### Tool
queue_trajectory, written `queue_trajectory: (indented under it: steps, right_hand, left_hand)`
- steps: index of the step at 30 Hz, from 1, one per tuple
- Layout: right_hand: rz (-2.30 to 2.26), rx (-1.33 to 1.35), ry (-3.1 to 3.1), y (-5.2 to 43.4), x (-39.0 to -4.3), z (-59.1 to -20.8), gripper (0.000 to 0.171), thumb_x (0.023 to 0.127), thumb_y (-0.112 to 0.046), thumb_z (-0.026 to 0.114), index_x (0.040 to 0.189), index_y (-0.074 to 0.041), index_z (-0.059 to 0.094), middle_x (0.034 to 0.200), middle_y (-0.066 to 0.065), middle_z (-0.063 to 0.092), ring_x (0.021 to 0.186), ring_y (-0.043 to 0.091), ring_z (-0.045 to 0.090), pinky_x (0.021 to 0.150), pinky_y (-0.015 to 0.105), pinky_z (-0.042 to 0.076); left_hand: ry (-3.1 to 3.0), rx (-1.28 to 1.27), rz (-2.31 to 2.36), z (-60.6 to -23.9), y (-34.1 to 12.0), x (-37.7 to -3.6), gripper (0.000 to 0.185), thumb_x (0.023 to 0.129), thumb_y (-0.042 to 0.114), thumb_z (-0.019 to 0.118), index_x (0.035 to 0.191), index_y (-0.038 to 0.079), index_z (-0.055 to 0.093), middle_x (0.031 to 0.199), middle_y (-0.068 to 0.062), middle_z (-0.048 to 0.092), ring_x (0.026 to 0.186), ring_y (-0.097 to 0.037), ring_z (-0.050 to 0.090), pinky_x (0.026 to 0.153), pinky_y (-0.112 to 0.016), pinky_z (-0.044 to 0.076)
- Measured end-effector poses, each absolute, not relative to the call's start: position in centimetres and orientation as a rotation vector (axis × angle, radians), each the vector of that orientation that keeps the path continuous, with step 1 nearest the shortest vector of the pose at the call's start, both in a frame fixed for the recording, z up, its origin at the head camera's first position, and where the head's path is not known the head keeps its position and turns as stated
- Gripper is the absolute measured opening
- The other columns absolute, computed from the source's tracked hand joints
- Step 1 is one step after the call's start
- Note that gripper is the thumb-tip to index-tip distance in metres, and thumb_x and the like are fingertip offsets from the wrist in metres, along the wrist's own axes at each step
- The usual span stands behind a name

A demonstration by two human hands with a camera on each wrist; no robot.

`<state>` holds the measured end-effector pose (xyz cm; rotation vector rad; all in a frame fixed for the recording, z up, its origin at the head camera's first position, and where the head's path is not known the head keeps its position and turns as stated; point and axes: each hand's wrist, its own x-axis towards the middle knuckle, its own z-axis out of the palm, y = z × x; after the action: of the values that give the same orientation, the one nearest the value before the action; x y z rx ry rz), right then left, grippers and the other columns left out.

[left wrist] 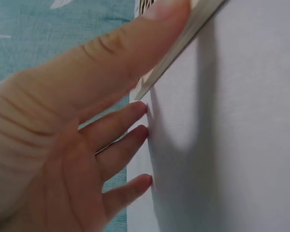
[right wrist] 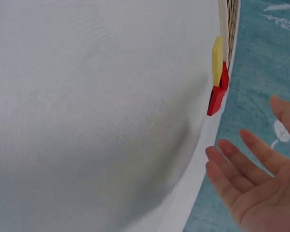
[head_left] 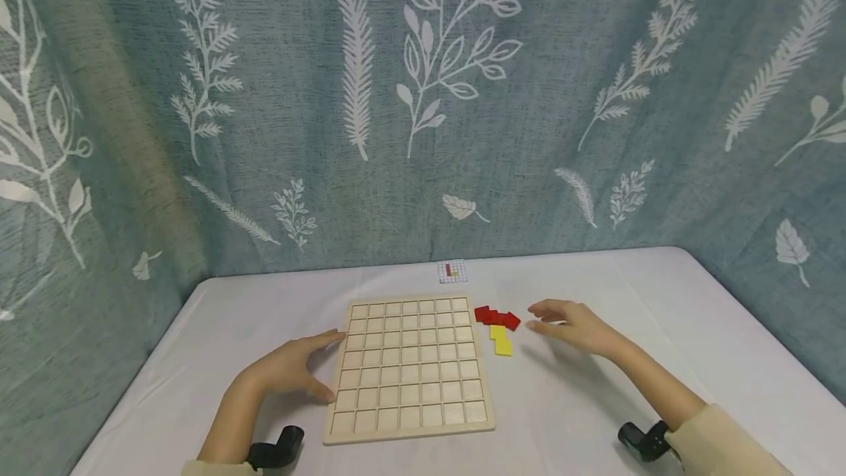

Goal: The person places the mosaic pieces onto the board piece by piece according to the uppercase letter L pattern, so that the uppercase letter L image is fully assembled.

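**Steadying the board, reaching for the pieces**

My left hand point(head_left: 291, 369) lay flat against the left edge of the board point(head_left: 410, 366), fingers straight and relaxed, thumb along the rim as the left wrist view showed, holding nothing. The board sat on the white worktop point(head_left: 595, 402), every cell of its grid bare. My right hand point(head_left: 571, 325) hovered just right of the board, open, fingers loosely spread, palm half turned, gripping nothing.

The red piece point(head_left: 497, 316) lay just off the board's upper right corner, between the board and my right hand. The yellow piece point(head_left: 500, 340) touched the red one on its near side, also just right of the board. Beyond the board's far edge, a small pattern card point(head_left: 452, 271) lay near the curtain point(head_left: 423, 94).

As I judged it, the step was picking up one of those two pieces. Because they touched, a careless pinch could drag both; I thought it best to come down on the red piece's free side, the one away from the board, and lift straight up so the yellow piece stayed put. The pieces looked thin and flat, so fingertips at the edges would serve better than a press from above. Keeping my left hand against the board seemed wise, since a light board could slide on the smooth cloth when a piece was pressed into a cell.
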<state>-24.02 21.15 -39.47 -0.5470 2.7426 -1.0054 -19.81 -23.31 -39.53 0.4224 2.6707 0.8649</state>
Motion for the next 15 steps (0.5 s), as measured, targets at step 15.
queue_trajectory:
  steps: [15]
  right_hand:
    - [-1.072, -0.525, 2.811, 21.0, -26.6, -40.1, 0.038, 0.082, -0.022, 0.07, 0.109, 0.004, 0.064, 0.101, 0.016, 0.068, 0.092, 0.027, 0.064, 0.08, 0.039, 0.053]
  left_hand:
    - [2.657, 0.39, 0.848, -39.6, -23.0, -20.0, 0.105, 0.049, 0.031, 0.086, 0.139, 0.002, 0.039, 0.144, -0.026, 0.03, 0.13, -0.049, 0.026, 0.102, -0.062, 0.025]
